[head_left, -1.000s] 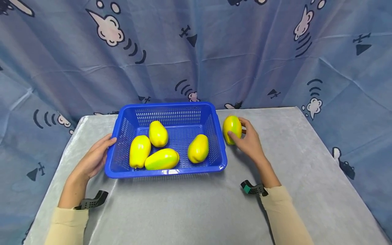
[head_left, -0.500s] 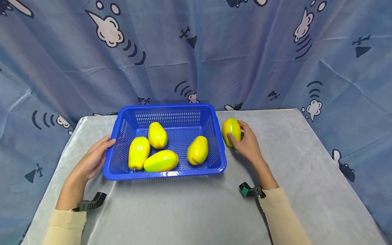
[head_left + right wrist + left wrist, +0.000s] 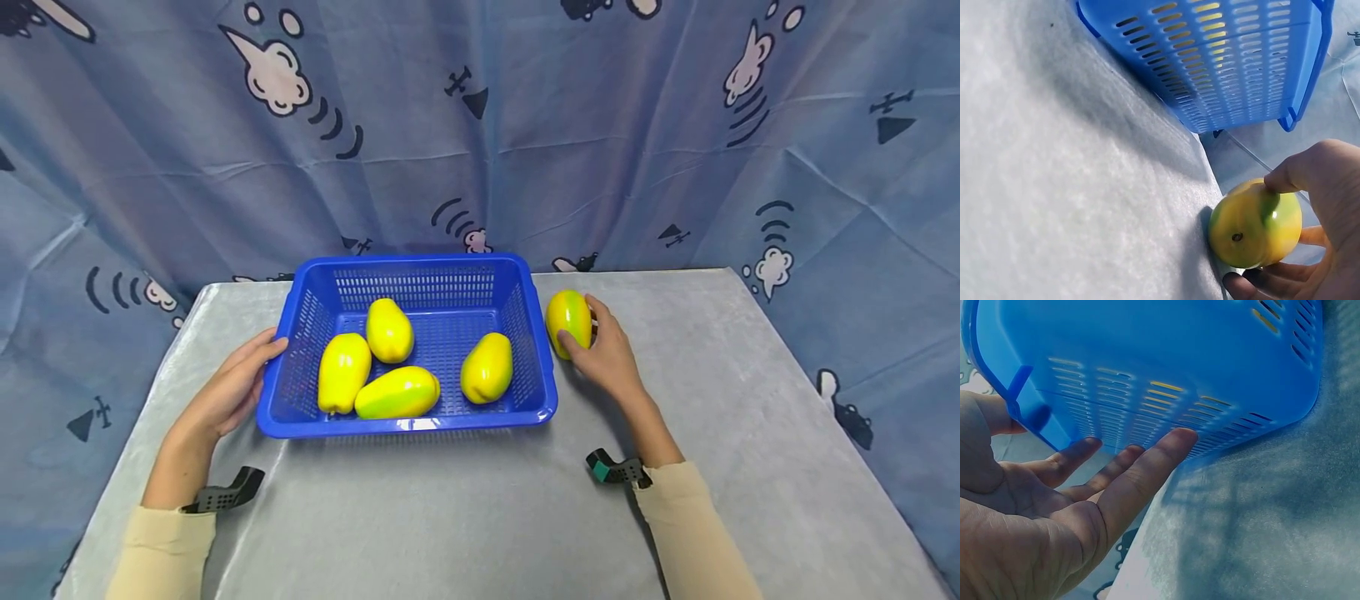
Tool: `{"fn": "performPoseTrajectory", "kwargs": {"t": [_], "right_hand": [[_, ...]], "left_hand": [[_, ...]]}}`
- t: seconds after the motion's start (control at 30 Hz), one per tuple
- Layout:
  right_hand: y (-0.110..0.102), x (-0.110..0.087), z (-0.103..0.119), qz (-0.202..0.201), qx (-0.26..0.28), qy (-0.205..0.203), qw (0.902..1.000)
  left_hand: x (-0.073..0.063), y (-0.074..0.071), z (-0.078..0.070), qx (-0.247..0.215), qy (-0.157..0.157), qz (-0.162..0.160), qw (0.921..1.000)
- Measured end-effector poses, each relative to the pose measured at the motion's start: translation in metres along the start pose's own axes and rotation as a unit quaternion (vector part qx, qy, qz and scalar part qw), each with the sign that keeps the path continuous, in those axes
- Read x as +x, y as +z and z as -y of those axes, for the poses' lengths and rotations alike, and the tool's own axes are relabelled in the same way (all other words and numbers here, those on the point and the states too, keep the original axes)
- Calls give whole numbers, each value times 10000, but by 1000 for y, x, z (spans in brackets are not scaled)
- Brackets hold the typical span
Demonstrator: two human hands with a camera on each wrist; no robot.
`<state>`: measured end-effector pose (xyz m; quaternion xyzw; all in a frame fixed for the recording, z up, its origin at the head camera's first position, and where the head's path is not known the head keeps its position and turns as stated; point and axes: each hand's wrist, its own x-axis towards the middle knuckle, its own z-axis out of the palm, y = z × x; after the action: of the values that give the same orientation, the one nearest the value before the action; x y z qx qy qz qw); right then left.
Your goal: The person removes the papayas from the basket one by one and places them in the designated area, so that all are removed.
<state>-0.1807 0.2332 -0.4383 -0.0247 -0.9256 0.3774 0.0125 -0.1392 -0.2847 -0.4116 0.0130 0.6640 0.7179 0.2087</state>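
In the head view my right hand point(image 3: 603, 354) holds a glossy yellow-green mango point(image 3: 567, 321) just right of a blue plastic basket point(image 3: 405, 427). The right wrist view has the thumb on one side of this mango point(image 3: 1254, 228) and the fingers on the other, its end with a small dark stem mark facing the camera. At the basket's left end, my left hand point(image 3: 232, 387) has its thumb on the rim. Its fingers point(image 3: 1141, 481) reach along the slotted outer wall in the left wrist view. Several similar yellow mangoes lie inside the basket, one point(image 3: 487, 368) apart at the right.
A grey-white cloth-covered table point(image 3: 450, 517) bears the basket near its far edge. Behind it hangs a blue patterned curtain point(image 3: 405, 125). Black camera mounts point(image 3: 225, 492) sit on both wrists, over beige sleeves.
The right hand and its mango have shifted slightly toward the person since one second ago, still beside the basket. The left hand stays at the rim; the whole view wobbles a little.
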Motion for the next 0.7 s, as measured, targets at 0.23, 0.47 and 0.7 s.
{"fn": "performPoseTrajectory", "kwargs": {"t": [0.23, 0.47, 0.7], "right_hand": [[1, -2, 4, -65, -183, 148, 9997], [-1, -8, 9, -364, -378, 202, 9984], [-2, -14, 17, -495, -418, 50, 9979]], "left_hand": [[0, 1, -1, 49, -17, 24, 10000], [1, 1, -2, 28, -29, 42, 10000], [-1, 0, -2, 79, 10, 27, 10000]]}}
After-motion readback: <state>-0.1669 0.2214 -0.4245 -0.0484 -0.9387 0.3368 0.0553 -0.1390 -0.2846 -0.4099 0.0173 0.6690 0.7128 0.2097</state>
